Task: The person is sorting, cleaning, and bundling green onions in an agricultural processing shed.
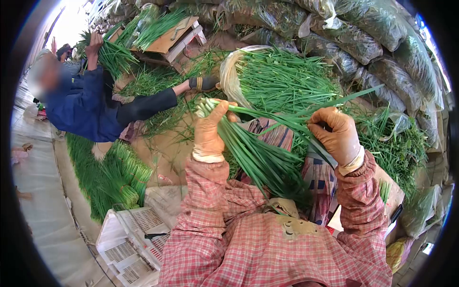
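My left hand, in a tan glove, is closed round the white ends of a bunch of long green stalks. The leaves hang down to the right over my lap. My right hand, also gloved, is pinched on the leaves of a few stalks that stretch across from the left hand. Just beyond both hands lies a big heap of green stalks in an opened clear plastic bag.
A person in blue sits at the left, holding stalks, one leg stretched toward the bag. Tied bundles lie below them. A white plastic crate is at lower left. Filled bags are stacked behind. Loose greens lie at right.
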### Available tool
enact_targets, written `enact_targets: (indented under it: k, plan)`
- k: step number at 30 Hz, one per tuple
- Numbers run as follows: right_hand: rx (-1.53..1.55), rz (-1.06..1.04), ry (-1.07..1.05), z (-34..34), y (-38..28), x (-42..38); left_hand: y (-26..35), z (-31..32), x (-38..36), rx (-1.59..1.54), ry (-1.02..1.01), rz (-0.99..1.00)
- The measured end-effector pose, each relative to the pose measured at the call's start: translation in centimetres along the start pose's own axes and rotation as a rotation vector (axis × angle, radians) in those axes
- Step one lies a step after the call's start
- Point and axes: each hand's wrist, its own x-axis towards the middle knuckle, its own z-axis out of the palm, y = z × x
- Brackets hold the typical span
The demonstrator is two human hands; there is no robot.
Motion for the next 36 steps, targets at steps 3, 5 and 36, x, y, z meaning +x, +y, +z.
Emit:
enact_targets:
  k: [3, 5, 36]
  plan:
    - [0.295, 0.256, -0.145, 1.0, 1.6, -0.9, -0.7, 1.5, 0.5, -0.032, 0.1, 0.094]
    - [0.675, 0.553, -0.302, 2.2, 2.9, -2.1, -1.1, 1.6, 0.8, -0.026, 0.119, 0.162]
    - [-0.259, 0.344, -0.481, -2.4, 8.8, -8.0, 19.4, -13.9, 2.9, -0.33, 0.014, 0.622]
